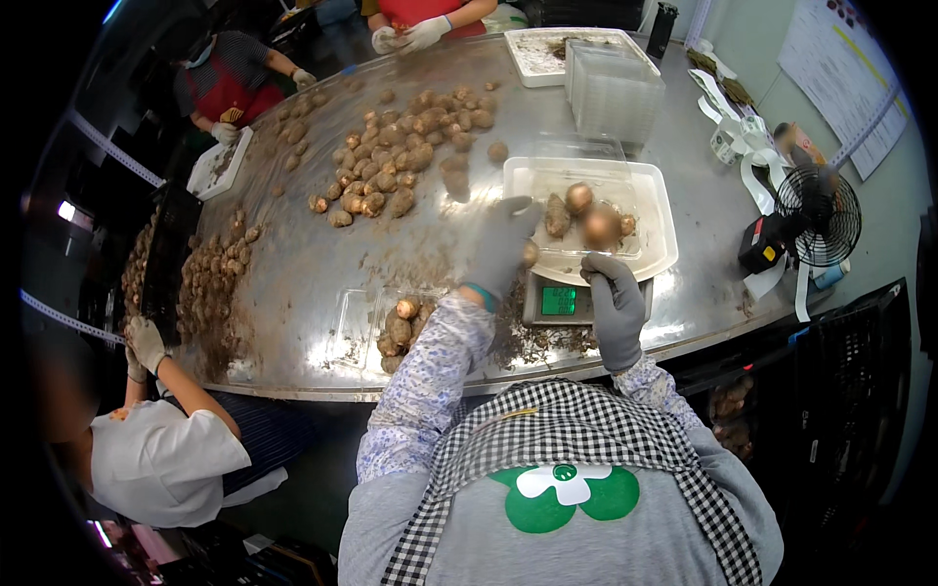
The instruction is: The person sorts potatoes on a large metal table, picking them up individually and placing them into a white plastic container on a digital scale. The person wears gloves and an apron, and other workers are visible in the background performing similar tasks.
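My gloved left hand (503, 244), blurred, reaches to the left side of a white tray (655, 215) on a scale (547, 303) with a lit display; its fingers are smeared by motion. My gloved right hand (614, 308) is closed at the tray's front edge, where a clear plastic container (616, 176) sits inside; what it pinches is unclear. The container holds several brown tubers (557, 217), one large one (601, 227) blurred. Front left of the scale, another clear container (352, 327) holds more tubers (401, 332).
Loose tubers (391, 146) lie heaped mid-table (293, 293). Stacked clear containers (606, 93), a soiled white tray (528, 54) and a fan (816, 215) stand right and back. Co-workers work at the back (410, 24), back left (234, 78) and near left (166, 459); a black crate (166, 244) stands left.
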The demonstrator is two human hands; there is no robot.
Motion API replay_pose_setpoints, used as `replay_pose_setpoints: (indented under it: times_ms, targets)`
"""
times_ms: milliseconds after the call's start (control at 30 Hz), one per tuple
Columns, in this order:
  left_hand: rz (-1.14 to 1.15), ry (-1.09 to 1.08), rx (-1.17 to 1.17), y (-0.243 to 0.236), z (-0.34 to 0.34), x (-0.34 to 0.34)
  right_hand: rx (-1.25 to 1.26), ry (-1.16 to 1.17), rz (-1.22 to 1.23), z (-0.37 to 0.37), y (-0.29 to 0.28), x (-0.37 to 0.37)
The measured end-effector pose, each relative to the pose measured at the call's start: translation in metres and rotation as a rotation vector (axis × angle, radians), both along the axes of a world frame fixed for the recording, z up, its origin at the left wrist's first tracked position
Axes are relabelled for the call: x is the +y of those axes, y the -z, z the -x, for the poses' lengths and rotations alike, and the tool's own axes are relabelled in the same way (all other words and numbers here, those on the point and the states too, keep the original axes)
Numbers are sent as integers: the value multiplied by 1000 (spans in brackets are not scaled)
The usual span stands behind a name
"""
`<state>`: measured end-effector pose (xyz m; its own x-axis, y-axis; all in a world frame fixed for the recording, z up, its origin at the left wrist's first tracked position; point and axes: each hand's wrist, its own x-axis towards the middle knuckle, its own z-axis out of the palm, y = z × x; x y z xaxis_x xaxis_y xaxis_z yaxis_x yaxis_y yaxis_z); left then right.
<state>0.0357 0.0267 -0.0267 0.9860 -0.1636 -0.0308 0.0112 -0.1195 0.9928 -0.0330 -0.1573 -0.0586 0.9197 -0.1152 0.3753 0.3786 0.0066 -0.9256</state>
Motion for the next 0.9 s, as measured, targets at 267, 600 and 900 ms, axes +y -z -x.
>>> replay_pose_setpoints:
  times_ms: [267, 600, 900]
  targets:
    - [467, -86, 122, 32, 41, 4, -183, -74, 484, -8, -18, 20]
    - [775, -120, 202, 26, 81, 34, 350, -528, 174, -8, -27, 46]
    - [-42, -303, 92, 35, 125, 62, 985, -772, -481, -4, 1, 66]
